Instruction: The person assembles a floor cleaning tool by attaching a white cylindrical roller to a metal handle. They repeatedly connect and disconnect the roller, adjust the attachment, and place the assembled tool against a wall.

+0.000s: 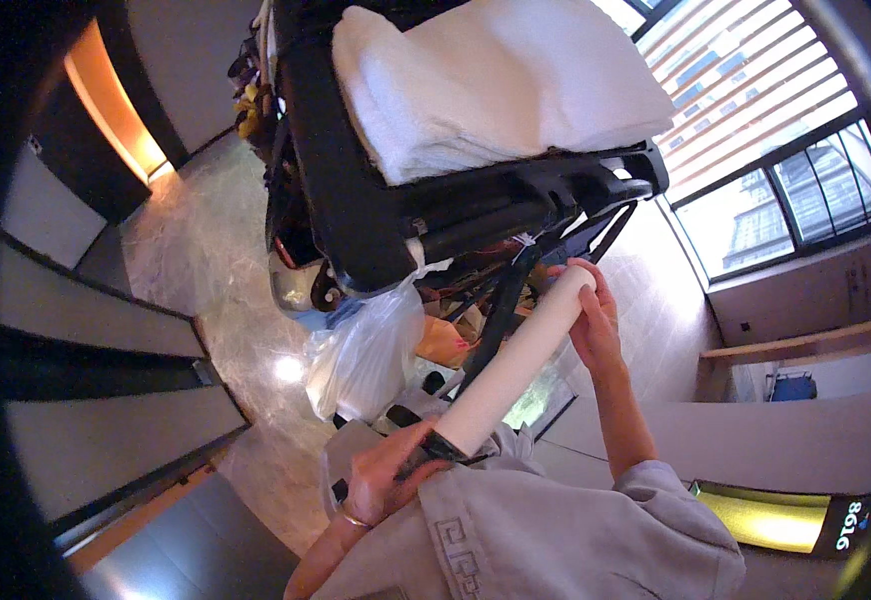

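Observation:
A long white roll lies slantwise between my hands in front of my body. My left hand is closed around its lower end, where something black shows against the palm. My right hand grips the upper end, thumb and fingers wrapped about it. Just beyond the roll stands a black service cart with folded white towels on its top. From the cart's near side hangs a pale translucent plastic bag. What kind of roll this is I cannot tell.
Mixed items, among them an orange-brown package, fill the cart's lower part. A black strap or bar slants down behind the roll. Corridor doors line the left, beside a shiny stone floor. A slatted window is at the far right.

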### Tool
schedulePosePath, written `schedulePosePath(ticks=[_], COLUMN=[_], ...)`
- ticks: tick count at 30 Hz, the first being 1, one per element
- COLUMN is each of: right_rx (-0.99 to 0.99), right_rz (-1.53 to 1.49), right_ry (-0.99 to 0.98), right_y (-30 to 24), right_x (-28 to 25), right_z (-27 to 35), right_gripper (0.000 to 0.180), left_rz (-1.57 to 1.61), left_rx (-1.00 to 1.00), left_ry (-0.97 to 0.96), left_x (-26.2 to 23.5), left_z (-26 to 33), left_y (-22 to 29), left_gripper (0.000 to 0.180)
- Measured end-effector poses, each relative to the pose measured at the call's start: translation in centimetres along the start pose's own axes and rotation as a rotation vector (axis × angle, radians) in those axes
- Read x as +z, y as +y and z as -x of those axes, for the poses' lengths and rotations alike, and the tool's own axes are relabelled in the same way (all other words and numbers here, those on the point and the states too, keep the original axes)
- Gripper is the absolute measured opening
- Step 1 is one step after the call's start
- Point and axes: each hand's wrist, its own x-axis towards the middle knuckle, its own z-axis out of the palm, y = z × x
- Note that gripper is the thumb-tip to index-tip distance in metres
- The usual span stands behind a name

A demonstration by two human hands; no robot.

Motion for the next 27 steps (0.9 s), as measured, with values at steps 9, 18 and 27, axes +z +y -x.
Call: schedulePosePath(ticks=[9, 18, 27], right_rx=[0.143, 0.199, 0.212], right_rz=[-0.026, -0.045, 0.363], right_ry=[-0.126, -0.132, 0.067], right_y=[2.2, 0.3, -0.2], right_x=[0.3, 1.0, 0.7], right_z=[0.9, 1.9, 3.1], right_gripper=[0.049, 0.037, 0.041], left_rz=[0.281, 0.614, 0.497], left_rx=[-0.209, -0.333, -0.284], left_ry=[0.102, 0.168, 0.302], left_x=[6.9, 12.9, 13.6], left_z=[-8.0, -14.2, -15.0], left_y=[-8.7, -8.4, -7.7], left_gripper=[0.036, 0.034, 0.033])
